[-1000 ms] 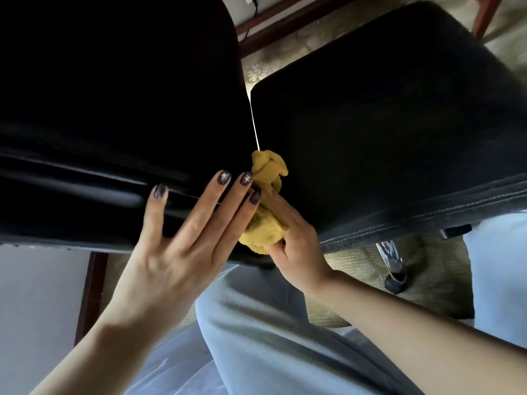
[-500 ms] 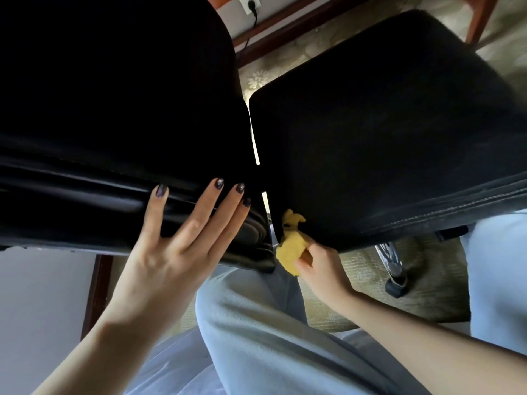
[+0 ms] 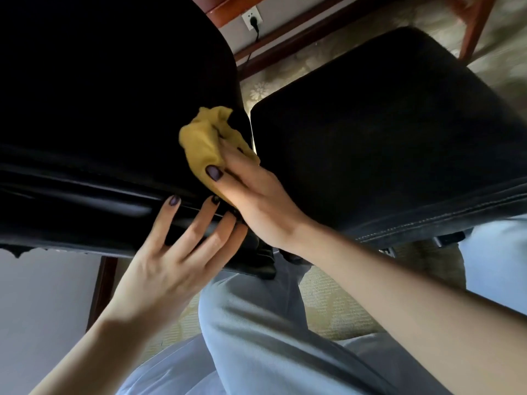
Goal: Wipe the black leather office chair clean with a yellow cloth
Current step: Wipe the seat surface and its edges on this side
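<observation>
The black leather office chair fills the upper view: its backrest (image 3: 108, 115) lies to the left and its seat (image 3: 385, 132) to the right, with a narrow gap between them. A bunched yellow cloth (image 3: 206, 141) lies on the backrest's right edge beside that gap. My right hand (image 3: 256, 198) grips the cloth, thumb over it, and holds it against the leather. My left hand (image 3: 174, 263) rests with straight, spread fingers on the backrest's glossy lower rim, just below the cloth.
A wall socket (image 3: 252, 18) with a plugged cable and a wooden skirting board (image 3: 299, 38) run behind the chair. Patterned carpet (image 3: 328, 306) covers the floor. My legs in light trousers (image 3: 256, 337) are below, and a chair base part (image 3: 447, 238) shows under the seat.
My right hand has brought the cloth up from under the seat's lower corner, across the gap, onto the backrest's right edge. My left hand has stayed on the backrest rim.
</observation>
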